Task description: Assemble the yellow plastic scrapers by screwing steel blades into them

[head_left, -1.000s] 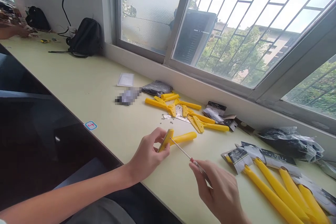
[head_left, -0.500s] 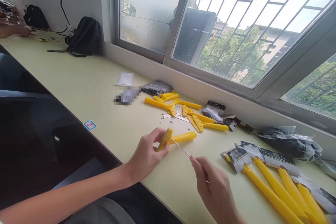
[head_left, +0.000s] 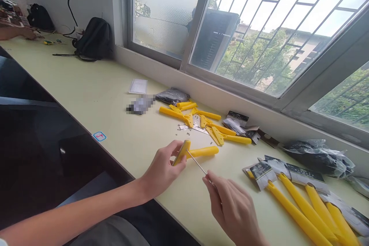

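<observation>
My left hand point(head_left: 164, 171) is closed around the head of a yellow scraper point(head_left: 203, 151), whose handle points right just over the table. My right hand point(head_left: 233, 205) grips a thin screwdriver point(head_left: 198, 164); its fingers hide the handle. The screwdriver's tip meets the side of the scraper's head, and whether a screw sits there is too small to tell. Beyond my hands lie several loose yellow scraper parts point(head_left: 227, 138), with small screws point(head_left: 188, 134) and flat metal blades point(head_left: 201, 129) scattered among them.
On the right lie several packaged yellow scrapers point(head_left: 300, 207) and a plastic-wrapped black bundle point(head_left: 317, 157). A dark plastic packet point(head_left: 173, 95) rests near the window wall. Farther left are a black backpack point(head_left: 93, 40) and another person's hand point(head_left: 27, 32). The table's front edge point(head_left: 115, 161) runs beneath my left forearm.
My right hand has shifted slightly left, and its fingers have changed their hold on the screwdriver. The scraper's handle has swung slightly to the right and down in the view.
</observation>
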A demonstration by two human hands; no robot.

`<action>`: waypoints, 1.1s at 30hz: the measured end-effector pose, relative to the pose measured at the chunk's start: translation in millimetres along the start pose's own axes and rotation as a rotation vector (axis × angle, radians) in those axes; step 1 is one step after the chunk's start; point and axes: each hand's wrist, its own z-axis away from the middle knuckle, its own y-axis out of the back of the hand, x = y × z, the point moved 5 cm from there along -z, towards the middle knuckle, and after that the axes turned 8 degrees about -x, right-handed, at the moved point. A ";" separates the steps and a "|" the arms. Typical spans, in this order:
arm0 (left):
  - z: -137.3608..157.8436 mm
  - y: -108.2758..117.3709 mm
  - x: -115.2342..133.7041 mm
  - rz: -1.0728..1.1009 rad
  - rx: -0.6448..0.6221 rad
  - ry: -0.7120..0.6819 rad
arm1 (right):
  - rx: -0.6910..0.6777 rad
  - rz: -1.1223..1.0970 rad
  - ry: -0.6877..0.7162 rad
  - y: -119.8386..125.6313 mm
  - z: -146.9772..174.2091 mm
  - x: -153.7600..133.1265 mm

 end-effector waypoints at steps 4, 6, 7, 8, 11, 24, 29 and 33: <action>0.7 -0.8 2.2 -0.025 -0.025 -0.014 | -0.032 0.056 -0.024 -2.2 2.7 0.4; 1.4 -1.0 2.6 -0.012 -0.033 -0.009 | -0.093 0.018 -0.075 -4.7 4.9 3.7; 1.5 -0.9 2.6 -0.004 -0.034 -0.004 | -0.119 -0.030 -0.122 -5.9 6.0 6.0; 1.6 -0.8 2.4 0.001 -0.033 0.003 | -0.134 -0.092 -0.180 -6.7 7.0 8.6; 1.2 -0.6 1.7 0.013 -0.026 0.021 | -0.153 -0.305 -0.380 -9.7 9.3 14.0; 2.1 0.0 1.9 0.015 0.000 0.028 | -0.119 -0.130 -0.274 -0.6 4.9 8.6; 1.9 0.3 -0.2 0.020 0.012 0.042 | -0.176 -0.278 -0.443 -6.5 5.3 12.2; 1.6 1.3 -0.8 0.023 0.026 0.042 | -0.191 -0.265 -0.387 -10.2 8.7 14.2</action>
